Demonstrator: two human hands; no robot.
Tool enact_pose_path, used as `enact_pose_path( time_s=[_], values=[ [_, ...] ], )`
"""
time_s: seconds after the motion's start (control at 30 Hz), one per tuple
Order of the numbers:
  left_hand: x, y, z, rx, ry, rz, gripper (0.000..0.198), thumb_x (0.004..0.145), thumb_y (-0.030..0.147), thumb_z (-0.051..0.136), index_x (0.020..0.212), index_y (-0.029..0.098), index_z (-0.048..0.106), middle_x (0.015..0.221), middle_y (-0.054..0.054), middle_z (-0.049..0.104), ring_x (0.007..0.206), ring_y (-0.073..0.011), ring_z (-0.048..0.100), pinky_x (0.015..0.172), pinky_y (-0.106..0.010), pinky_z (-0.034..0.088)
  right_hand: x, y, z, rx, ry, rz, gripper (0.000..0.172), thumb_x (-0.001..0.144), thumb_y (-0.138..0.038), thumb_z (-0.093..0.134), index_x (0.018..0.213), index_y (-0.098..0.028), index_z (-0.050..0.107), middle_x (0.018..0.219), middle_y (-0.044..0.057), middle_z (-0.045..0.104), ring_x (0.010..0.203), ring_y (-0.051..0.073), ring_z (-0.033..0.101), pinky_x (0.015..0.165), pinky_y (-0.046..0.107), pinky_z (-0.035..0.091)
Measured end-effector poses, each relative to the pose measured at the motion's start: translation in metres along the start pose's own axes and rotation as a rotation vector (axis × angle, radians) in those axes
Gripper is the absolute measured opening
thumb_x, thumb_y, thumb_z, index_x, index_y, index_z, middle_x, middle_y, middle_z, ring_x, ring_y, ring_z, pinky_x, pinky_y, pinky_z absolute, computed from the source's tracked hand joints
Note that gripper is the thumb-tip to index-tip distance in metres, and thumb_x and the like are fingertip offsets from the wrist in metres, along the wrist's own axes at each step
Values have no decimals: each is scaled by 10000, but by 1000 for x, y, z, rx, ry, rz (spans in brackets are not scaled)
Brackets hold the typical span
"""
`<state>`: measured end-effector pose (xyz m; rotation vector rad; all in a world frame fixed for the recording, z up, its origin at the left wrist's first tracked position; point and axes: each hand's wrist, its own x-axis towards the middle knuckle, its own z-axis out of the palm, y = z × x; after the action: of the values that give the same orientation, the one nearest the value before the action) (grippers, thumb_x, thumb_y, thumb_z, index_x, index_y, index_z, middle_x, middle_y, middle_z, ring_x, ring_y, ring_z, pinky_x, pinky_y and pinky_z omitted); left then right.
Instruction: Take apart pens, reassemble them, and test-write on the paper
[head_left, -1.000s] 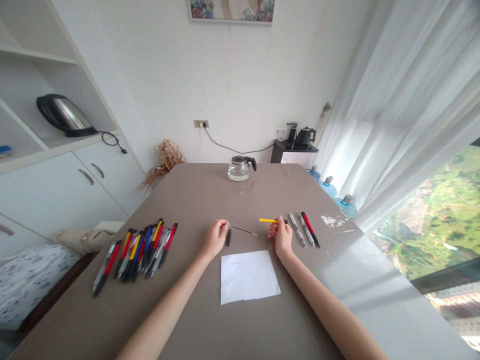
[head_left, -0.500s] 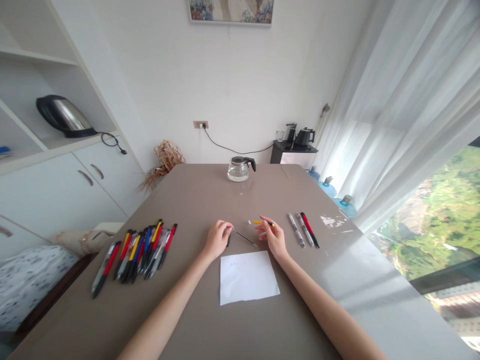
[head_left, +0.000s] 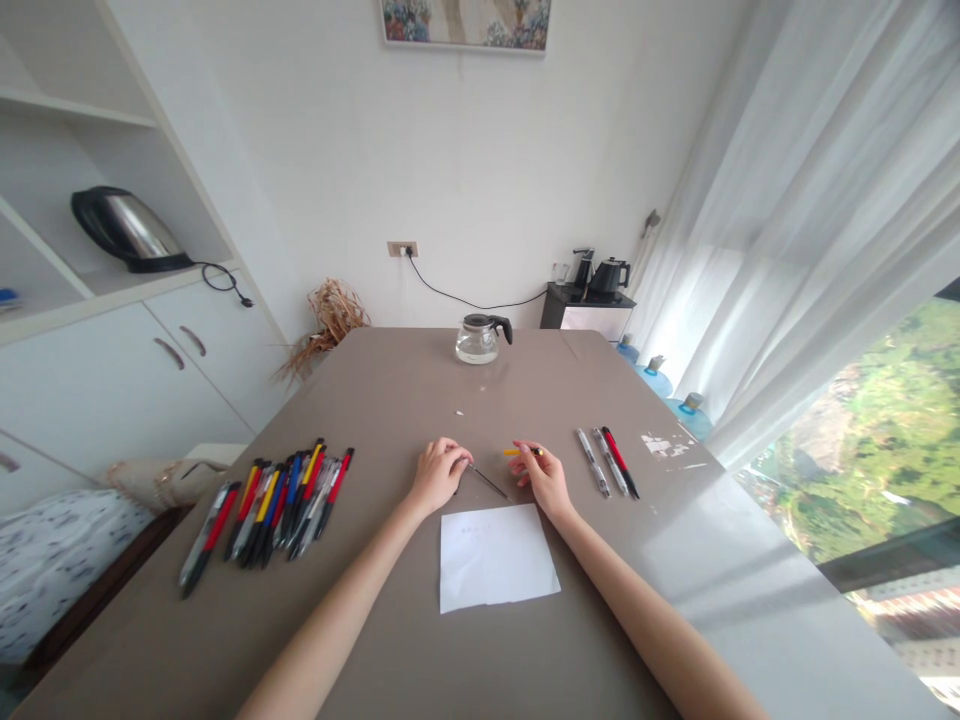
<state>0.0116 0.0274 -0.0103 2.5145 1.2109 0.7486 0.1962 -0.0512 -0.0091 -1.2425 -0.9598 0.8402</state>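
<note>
My left hand point(head_left: 439, 472) is closed near the far left corner of the paper, its thumb and fingers pinching one end of a thin dark pen refill point(head_left: 489, 481). The refill slants down to the right, its other end close to the tabletop. My right hand point(head_left: 545, 480) holds a short yellow pen barrel point(head_left: 513, 452) with a dark end, partly hidden by the fingers. Between the hands and my body lies a white sheet of paper point(head_left: 499, 560) with faint marks near its top. A tiny white piece point(head_left: 459, 412) rests on the table beyond my left hand.
Many red, yellow, blue and clear pens point(head_left: 277, 505) lie in a cluster at left. At right are two clear pens point(head_left: 593, 462) and a red-black pen point(head_left: 621, 463). A glass pot point(head_left: 477, 342) stands on the table's point(head_left: 390, 390) far side.
The tiny white piece has moved away and to the left across the table. My right hand and the yellow barrel have shifted slightly; the left hand keeps its pinch on the refill.
</note>
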Motion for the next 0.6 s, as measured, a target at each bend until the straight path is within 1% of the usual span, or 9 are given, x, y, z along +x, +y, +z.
enact_pose_path(
  time_s=[0.2, 0.33, 0.43, 0.6],
  values=[
    [6, -1, 3, -28, -39, 8, 185, 790, 272, 428, 802, 270, 613, 900, -36, 472, 877, -186, 436, 794, -356, 343, 1, -1, 1, 12, 20, 17, 450, 696, -511, 479, 924, -141, 595, 639, 48, 622, 542, 132, 553, 408, 209, 417],
    [19, 2, 3, -13, -84, 38, 164, 775, 256, 450, 789, 278, 611, 913, -34, 466, 890, -193, 425, 806, -364, 332, 1, 0, 1, 7, 15, 28, 449, 690, -518, 481, 903, -142, 602, 601, 37, 616, 502, 119, 538, 403, 205, 406],
    [34, 4, 0, 15, -141, 112, 171, 780, 248, 435, 774, 280, 603, 911, -31, 462, 885, -190, 420, 813, -362, 325, 1, 0, 0, -1, -4, 27, 437, 704, -514, 469, 892, -143, 604, 568, 26, 604, 459, 102, 510, 412, 205, 404],
    [55, 5, -10, 40, -263, 297, 192, 792, 229, 406, 750, 268, 589, 873, -31, 464, 869, -175, 418, 781, -317, 342, 2, 1, 0, -12, -16, 10, 442, 727, -518, 443, 859, -127, 603, 530, 25, 592, 424, 94, 485, 420, 211, 402]
  ],
)
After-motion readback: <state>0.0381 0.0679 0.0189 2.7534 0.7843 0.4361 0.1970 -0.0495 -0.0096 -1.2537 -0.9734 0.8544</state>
